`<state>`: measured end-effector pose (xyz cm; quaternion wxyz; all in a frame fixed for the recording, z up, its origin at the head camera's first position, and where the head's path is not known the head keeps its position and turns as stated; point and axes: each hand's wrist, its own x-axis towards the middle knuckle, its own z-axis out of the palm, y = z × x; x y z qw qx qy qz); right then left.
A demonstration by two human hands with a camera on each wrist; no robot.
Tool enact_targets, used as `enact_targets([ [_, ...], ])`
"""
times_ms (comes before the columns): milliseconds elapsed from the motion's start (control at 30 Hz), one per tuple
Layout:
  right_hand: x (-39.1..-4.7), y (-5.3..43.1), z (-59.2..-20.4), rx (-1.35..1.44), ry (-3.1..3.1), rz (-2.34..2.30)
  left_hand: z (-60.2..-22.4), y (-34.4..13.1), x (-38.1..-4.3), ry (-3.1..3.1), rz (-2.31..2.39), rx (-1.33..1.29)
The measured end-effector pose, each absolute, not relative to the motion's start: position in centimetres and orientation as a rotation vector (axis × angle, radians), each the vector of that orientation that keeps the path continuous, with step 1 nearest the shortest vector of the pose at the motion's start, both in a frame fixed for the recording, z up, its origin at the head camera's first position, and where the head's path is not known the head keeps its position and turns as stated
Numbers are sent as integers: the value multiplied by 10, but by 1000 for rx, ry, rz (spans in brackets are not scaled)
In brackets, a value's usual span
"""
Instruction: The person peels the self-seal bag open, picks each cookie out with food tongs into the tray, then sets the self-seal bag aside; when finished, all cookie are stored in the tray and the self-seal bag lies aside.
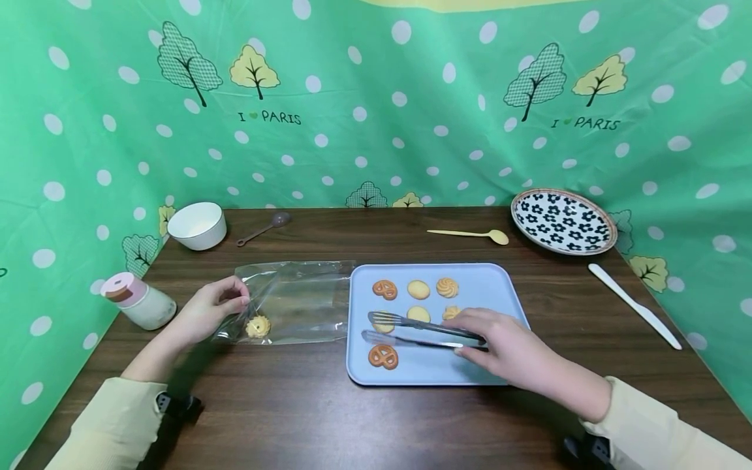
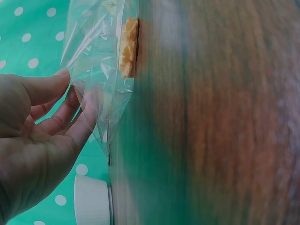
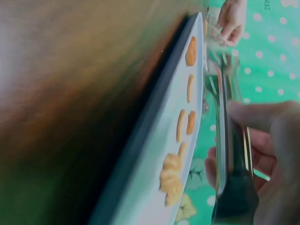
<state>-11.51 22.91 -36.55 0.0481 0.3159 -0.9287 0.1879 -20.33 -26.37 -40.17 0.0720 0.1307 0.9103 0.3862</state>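
Note:
My left hand (image 1: 214, 307) pinches the edge of a clear plastic bag (image 1: 305, 294) lying left of the tray. A flower-shaped cookie (image 1: 258, 326) lies inside the bag near my fingers; the left wrist view shows that cookie (image 2: 128, 48) low against the table. With my right hand (image 1: 506, 341) I hold metal tongs (image 1: 425, 324) by their sides, their two arms apart. The tongs hang over the blue tray (image 1: 490, 287), tips pointing left, with nothing between them. Several cookies sit on the tray, among them pretzels (image 1: 383, 357), plain round cookies (image 1: 418, 290) and a swirl cookie (image 1: 447, 287).
A jar with a pink lid (image 1: 143, 301) is at the left, tipped in view. Behind are a white bowl (image 1: 198, 228), a brown spoon (image 1: 264, 228), a yellow spoon (image 1: 470, 234) and a patterned plate (image 1: 564, 222). A white knife (image 1: 634, 305) lies right.

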Motion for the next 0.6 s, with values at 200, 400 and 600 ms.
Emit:
enact_targets([
  [200,-135,195,-366,905,-2796,520,-401,-263,-202,2735,1166,384],
  [400,-153,162,-368,924,-2809,493,-398,-261,-203,2727,1194,420],
  [600,-174,130,-373,1031,-2894,659,-397,-258,-204,2736,1183,416],
])
